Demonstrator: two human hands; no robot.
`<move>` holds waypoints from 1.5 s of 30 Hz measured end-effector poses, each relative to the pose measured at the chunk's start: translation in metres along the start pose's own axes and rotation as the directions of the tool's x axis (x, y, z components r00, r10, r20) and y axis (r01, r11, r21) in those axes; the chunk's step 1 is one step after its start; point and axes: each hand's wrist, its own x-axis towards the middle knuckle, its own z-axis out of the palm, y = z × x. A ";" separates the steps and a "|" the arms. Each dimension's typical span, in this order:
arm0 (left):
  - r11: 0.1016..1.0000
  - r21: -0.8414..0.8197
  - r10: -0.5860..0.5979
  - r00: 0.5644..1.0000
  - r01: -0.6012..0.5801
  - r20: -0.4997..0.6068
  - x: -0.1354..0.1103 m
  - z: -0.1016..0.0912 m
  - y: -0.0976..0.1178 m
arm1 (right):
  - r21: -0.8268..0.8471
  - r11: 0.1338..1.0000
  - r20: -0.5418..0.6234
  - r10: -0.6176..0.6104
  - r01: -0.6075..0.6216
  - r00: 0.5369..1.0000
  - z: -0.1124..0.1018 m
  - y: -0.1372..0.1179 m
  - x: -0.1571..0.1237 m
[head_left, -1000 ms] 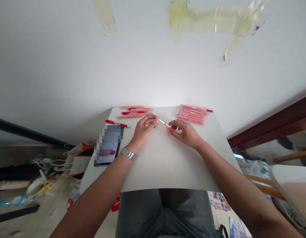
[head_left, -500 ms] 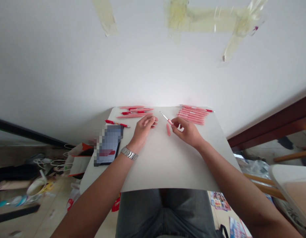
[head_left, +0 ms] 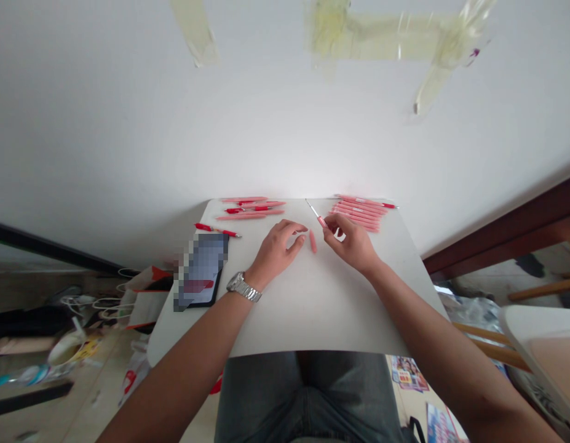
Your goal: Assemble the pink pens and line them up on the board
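The right hand point(head_left: 352, 243) pinches a thin pen refill point(head_left: 315, 213) between thumb and fingers, its tip pointing toward the upper left of the frame. The left hand point(head_left: 280, 249) rests on the white tabletop point(head_left: 312, 307) with fingers loosely curled and narrow, holding nothing that can be seen. A short pink pen part point(head_left: 313, 241) lies flat between the 2 hands, just beside the left fingertips point(head_left: 301, 240) and close to the right thumb.

By the look of it, pens are being taken apart or put together, and the step in hand is the handling of the refill. The next move probably calls for the left hand to pick up the pink part and line it up with the refill.

A row of pink pens point(head_left: 358, 212) lies just above the right hand; another group of pens point(head_left: 250, 208) sits above the left. A phone point(head_left: 202, 267) lies at the tabletop's left edge.
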 end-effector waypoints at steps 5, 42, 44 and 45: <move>0.988 0.141 0.047 0.993 -0.062 0.106 -0.003 0.003 0.000 | 0.003 1.000 -0.001 0.002 -0.002 1.000 0.001 0.000 -0.001; 0.982 0.185 -0.052 0.998 0.043 0.041 -0.003 0.003 0.001 | 0.013 1.000 0.016 0.019 -0.019 1.000 -0.001 -0.005 0.000; 0.981 0.191 -0.042 0.998 0.033 0.042 -0.003 0.004 0.002 | 0.013 1.000 0.021 0.022 -0.023 1.000 -0.001 -0.006 0.000; 0.981 0.193 -0.033 0.998 0.023 0.046 -0.003 0.004 0.002 | 0.012 1.000 0.023 0.024 -0.024 0.999 -0.001 -0.006 0.000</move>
